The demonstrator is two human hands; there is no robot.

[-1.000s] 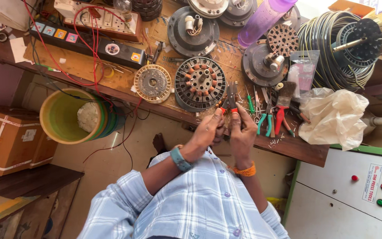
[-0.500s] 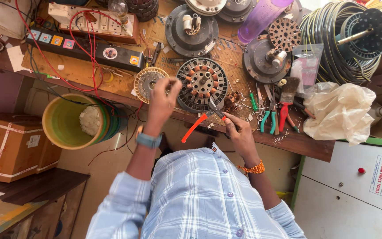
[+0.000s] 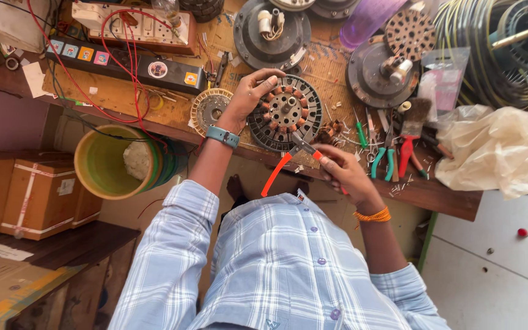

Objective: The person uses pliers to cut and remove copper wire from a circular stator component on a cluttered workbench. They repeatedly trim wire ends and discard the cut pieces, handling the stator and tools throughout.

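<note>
We see the left hand (image 3: 249, 98) spread on the stator's (image 3: 285, 113) left rim, while the right hand (image 3: 340, 171) pinches orange-handled pliers (image 3: 288, 162) at its near edge on the counter (image 3: 117, 98).

Wooden worktop (image 3: 123, 98) spans the view, its front edge passing just below the hand positions. Pale floor lies beneath it. Dark wooden shelf (image 3: 56, 241), well left of the hands, carries cardboard boxes (image 3: 32, 195). White metal cabinet (image 3: 490, 269) stands to the right. Lighting: even daylight.
</note>
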